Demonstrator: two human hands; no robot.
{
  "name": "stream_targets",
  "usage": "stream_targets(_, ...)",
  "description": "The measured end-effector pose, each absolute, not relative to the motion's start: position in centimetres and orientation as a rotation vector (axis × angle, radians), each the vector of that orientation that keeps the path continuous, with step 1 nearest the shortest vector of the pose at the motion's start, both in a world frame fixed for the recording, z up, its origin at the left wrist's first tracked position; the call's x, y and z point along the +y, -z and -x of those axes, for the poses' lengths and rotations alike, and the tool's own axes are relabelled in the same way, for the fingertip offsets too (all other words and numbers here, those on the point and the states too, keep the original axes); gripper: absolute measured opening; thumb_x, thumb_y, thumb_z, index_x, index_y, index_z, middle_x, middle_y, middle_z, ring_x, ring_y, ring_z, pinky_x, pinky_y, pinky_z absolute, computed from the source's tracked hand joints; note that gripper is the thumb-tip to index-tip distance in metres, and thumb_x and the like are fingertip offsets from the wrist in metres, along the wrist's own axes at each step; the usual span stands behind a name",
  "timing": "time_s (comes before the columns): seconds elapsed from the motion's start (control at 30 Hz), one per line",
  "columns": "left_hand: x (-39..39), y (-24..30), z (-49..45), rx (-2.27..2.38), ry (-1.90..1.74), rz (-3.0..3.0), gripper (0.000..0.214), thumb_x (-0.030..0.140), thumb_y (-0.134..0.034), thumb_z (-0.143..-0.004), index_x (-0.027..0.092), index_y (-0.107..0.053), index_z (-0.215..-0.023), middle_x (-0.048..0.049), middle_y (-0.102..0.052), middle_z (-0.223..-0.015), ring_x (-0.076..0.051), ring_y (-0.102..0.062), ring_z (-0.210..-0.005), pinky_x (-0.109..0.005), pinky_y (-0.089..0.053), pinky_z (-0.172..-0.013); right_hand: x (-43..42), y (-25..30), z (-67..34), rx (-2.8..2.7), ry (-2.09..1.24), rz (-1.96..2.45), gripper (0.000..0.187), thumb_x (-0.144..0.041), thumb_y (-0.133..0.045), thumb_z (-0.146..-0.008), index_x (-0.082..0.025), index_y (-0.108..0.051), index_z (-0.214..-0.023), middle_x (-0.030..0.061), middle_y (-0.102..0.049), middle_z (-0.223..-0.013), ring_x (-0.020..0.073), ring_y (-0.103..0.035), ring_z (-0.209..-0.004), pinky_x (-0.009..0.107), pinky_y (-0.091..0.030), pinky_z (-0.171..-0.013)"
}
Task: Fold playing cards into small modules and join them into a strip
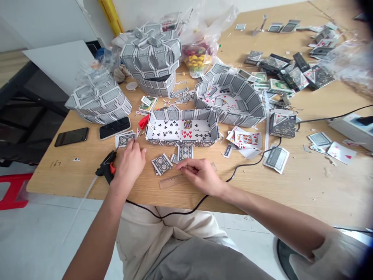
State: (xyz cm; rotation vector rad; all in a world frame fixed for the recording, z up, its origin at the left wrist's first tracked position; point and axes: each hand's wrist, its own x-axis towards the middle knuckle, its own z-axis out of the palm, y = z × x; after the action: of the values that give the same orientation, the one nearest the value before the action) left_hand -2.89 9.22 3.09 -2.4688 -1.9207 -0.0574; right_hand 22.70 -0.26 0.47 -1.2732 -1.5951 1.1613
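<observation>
My left hand (130,163) reaches forward with its fingers stretched out. Its fingertips rest by some patterned playing cards (125,140), close to the blades of red-handled scissors (143,122). Beside its wrist a black hot glue gun (107,167) lies with a long glue stick in its back. My right hand (201,175) is closed, thumb and fingers together, over a clear ruler (171,181); anything in the pinch is too small to make out. Cut card pieces (162,164) lie between the hands. Beyond them stands a long open box made of playing cards (182,143).
A larger card tray (241,118) holds loose cards. Card-built lidded boxes (151,50) stand at the back left. Two phones (71,137) lie on the left. A black cable (239,166) crosses the table's front edge. Card packs (274,64) and scraps lie on the right.
</observation>
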Motion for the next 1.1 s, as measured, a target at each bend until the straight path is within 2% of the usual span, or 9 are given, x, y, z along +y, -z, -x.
stream_targets(0.17, 7.9, -1.8, 2.2, -1.949, 0.148, 2.479, 0.038, 0.021, -0.044, -0.105, 0.007, -0.064, -0.134, -0.0267, -0.06, -0.155, -0.041, -0.068, -0.13, -0.051, -0.055, -0.105, -0.2, -0.4, -22.8, -1.605, -1.163, 1.276, 0.026, -0.014, -0.058, -0.09, -0.014, -0.082, -0.1, -0.0076, -0.04, -0.057, 0.0103, -0.034, -0.052, 0.025, -0.029, -0.056)
stream_targets(0.27, 7.8, -1.9, 2.9, -1.942, 0.248, 2.507, 0.035, 0.023, -0.045, -0.105, 0.009, -0.065, -0.13, -0.0253, -0.068, -0.143, -0.038, -0.068, -0.129, -0.048, -0.054, -0.107, -0.2, -0.3, -22.8, -1.603, -1.164, 1.274, 0.026, -0.014, -0.058, -0.09, -0.014, -0.082, -0.1, -0.0077, -0.04, -0.057, 0.0104, -0.035, -0.052, 0.025, -0.029, -0.056)
stream_targets(0.33, 8.3, -2.1, 3.4, -1.928, 0.299, 2.521, 0.03, 0.024, -0.047, -0.104, 0.012, -0.067, -0.124, -0.0221, -0.073, -0.129, -0.036, -0.071, -0.121, -0.047, -0.055, -0.104, -0.2, -0.3, -22.8, -1.605, -1.162, 1.266, 0.026, -0.014, -0.058, -0.09, -0.014, -0.082, -0.1, -0.0076, -0.041, -0.057, 0.0106, -0.035, -0.052, 0.025, -0.029, -0.056)
stream_targets(0.43, 9.0, -2.2, 3.8, -1.898, 0.345, 2.543, 0.024, 0.027, -0.051, -0.103, 0.017, -0.068, -0.117, -0.0178, -0.075, -0.118, -0.035, -0.072, -0.114, -0.047, -0.056, -0.102, -0.2, -0.2, -22.7, -1.613, -1.157, 1.257, 0.026, -0.015, -0.058, -0.09, -0.014, -0.082, -0.1, -0.0077, -0.04, -0.056, 0.0104, -0.034, -0.052, 0.025, -0.029, -0.056)
stream_targets(0.67, 8.4, -1.5, 2.6, -1.903, 0.29, 2.535, 0.035, 0.027, -0.046, -0.105, 0.012, -0.062, -0.132, -0.0263, -0.059, -0.152, -0.041, -0.06, -0.139, -0.055, -0.053, -0.11, 0.0, -0.6, -22.8, -1.628, -1.159, 1.264, 0.027, -0.014, -0.056, -0.09, -0.013, -0.082, -0.099, -0.0077, -0.04, -0.056, 0.01, -0.035, -0.052, 0.024, -0.029, -0.056)
stream_targets(0.9, 6.8, -1.8, 2.2, -1.89, 0.198, 2.565, 0.037, 0.026, -0.046, -0.106, 0.012, -0.059, -0.137, -0.0255, -0.057, -0.157, -0.041, -0.065, -0.134, -0.055, -0.056, -0.105, -0.1, -0.1, -22.8, -1.633, -1.142, 1.264, 0.026, -0.016, -0.058, -0.091, -0.014, -0.082, -0.1, -0.0076, -0.042, -0.057, 0.0105, -0.035, -0.052, 0.025, -0.03, -0.056)
stream_targets(1.1, 5.6, -2.1, 1.9, -1.828, 0.255, 2.606, 0.035, 0.024, -0.045, -0.106, 0.014, -0.059, -0.136, -0.0225, -0.064, -0.148, -0.039, -0.065, -0.134, -0.051, -0.056, -0.103, -0.1, -0.1, -22.7, -1.631, -1.155, 1.264, 0.026, -0.015, -0.057, -0.091, -0.015, -0.081, -0.1, -0.0074, -0.042, -0.056, 0.0107, -0.035, -0.052, 0.025, -0.029, -0.056)
